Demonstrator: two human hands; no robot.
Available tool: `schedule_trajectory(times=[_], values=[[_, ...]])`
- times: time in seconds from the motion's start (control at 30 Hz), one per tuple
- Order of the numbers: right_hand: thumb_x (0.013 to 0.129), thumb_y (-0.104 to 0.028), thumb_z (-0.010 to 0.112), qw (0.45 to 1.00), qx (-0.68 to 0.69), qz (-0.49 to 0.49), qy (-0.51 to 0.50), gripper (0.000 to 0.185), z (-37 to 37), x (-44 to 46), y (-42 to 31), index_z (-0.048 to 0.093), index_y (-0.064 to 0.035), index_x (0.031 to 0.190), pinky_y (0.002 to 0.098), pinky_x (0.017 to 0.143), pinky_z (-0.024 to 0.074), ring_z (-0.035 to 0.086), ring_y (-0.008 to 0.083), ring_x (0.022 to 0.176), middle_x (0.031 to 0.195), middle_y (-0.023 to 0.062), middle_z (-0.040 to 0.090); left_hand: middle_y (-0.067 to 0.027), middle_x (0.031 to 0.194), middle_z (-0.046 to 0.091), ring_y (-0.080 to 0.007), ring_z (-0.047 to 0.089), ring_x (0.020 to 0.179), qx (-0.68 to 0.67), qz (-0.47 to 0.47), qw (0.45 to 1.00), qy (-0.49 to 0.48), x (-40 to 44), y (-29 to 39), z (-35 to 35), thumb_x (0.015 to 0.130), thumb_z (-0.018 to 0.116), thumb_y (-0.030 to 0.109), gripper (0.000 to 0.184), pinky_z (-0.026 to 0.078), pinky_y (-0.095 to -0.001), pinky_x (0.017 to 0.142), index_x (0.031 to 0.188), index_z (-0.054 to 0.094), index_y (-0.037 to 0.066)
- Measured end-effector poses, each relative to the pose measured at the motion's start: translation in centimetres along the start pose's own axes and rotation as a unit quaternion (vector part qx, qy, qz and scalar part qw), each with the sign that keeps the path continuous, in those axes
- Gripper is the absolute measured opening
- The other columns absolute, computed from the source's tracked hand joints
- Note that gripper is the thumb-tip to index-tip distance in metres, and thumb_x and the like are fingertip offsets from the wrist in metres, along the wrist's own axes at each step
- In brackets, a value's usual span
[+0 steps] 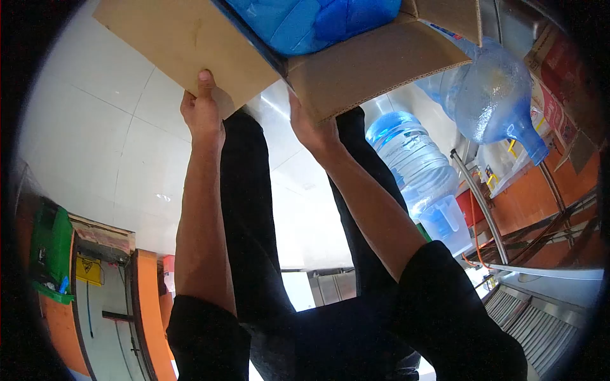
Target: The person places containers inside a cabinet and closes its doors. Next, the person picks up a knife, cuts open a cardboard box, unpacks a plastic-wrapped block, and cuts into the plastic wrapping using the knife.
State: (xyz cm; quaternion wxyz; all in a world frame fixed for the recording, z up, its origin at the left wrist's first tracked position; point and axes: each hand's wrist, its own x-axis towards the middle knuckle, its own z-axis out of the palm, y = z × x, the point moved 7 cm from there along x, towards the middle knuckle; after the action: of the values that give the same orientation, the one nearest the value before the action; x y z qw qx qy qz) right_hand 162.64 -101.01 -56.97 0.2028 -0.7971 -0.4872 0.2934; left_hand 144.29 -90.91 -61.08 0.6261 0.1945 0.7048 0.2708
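Box [368, 58], open, blue plastic [311, 22] inside; ahead of the legs [248, 184].
Left hand [203, 113]: fingers pinching one flap [184, 38] at its near edge. Right hand [314, 132]: under another flap's corner, fingers hidden, grip cannot be told.

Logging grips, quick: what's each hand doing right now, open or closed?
Left hand: closed, holding the left cardboard flap near its edge.
Right hand: partly hidden behind the right cardboard flap; grip cannot be told.
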Motion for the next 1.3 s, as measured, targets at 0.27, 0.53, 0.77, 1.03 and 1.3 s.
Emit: schedule_trajectory(times=[0.27, 0.53, 0.77, 1.03, 1.3], values=[[0.087, -0.016, 0.057, 0.991, -0.126, -0.035, 0.027, 0.027, 0.6, 1.8, -1.2, 0.057, 0.0022, 0.108, 0.0446, 0.077, 0.0462, 0.058, 0.0357, 0.092, 0.101, 0.0196, 0.058, -0.0126, 0.117, 0.057, -0.0229, 0.054, 0.109, -0.006, -0.013, 1.0, -0.018, -0.1, 0.2, -0.1, 0.086, 0.067, 0.04, 0.062, 0.044, -0.0347, 0.094, 0.124, 0.049, -0.006], [0.09, -0.016, 0.054, 0.92, -0.317, -0.222, 0.061, 0.024, 2.6, 0.7, -0.5, 0.06, 0.0033, 0.101, 0.0384, 0.067, 0.0494, 0.06, 0.0288, 0.082, 0.09, 0.0155, 0.06, -0.0129, 0.117, 0.057, -0.0221, 0.055, 0.108, 0.001, -0.015, 1.0, -0.024, 0.1, -0.1, -0.4, 0.084, 0.068, 0.042, 0.065, 0.044, -0.0335, 0.093, 0.124, 0.048, -0.006], [0.085, -0.016, 0.055, 0.898, -0.392, -0.195, 0.045, 0.028, 3.8, 0.8, -0.5, 0.058, 0.0011, 0.108, 0.0447, 0.084, 0.0459, 0.056, 0.0313, 0.098, 0.103, 0.0169, 0.059, -0.0157, 0.116, 0.055, -0.0281, 0.046, 0.116, 0.354, 0.347, 0.848, 0.19, -4.6, 8.5, 0.6, 0.079, 0.072, 0.045, 0.07, 0.033, -0.0466, 0.099, 0.124, 0.046, -0.002], [0.082, -0.012, 0.055, 0.943, -0.262, -0.197, 0.053, 0.031, 1.1, 1.7, -2.4, 0.058, 0.0052, 0.107, 0.0526, 0.081, 0.0469, 0.057, 0.0367, 0.095, 0.102, 0.0229, 0.059, -0.0278, 0.127, 0.039, -0.0447, 0.035, 0.119, 0.678, 0.468, 0.557, 0.103, -4.4, 15.8, 8.4, 0.084, 0.055, 0.057, 0.055, 0.017, -0.0587, 0.101, 0.105, 0.063, 0.008], [0.074, -0.013, 0.061, 0.968, -0.195, -0.136, 0.082, 0.031, 1.2, 1.8, -1.3, 0.059, -0.0016, 0.103, 0.0479, 0.089, 0.0448, 0.055, 0.0373, 0.104, 0.107, 0.0204, 0.059, -0.0402, 0.143, 0.012, -0.0657, 0.004, 0.129, 0.739, 0.418, 0.525, 0.055, 1.0, 10.5, 9.7, 0.081, 0.05, 0.068, 0.07, 0.007, -0.0702, 0.103, 0.119, 0.056, 0.009]])
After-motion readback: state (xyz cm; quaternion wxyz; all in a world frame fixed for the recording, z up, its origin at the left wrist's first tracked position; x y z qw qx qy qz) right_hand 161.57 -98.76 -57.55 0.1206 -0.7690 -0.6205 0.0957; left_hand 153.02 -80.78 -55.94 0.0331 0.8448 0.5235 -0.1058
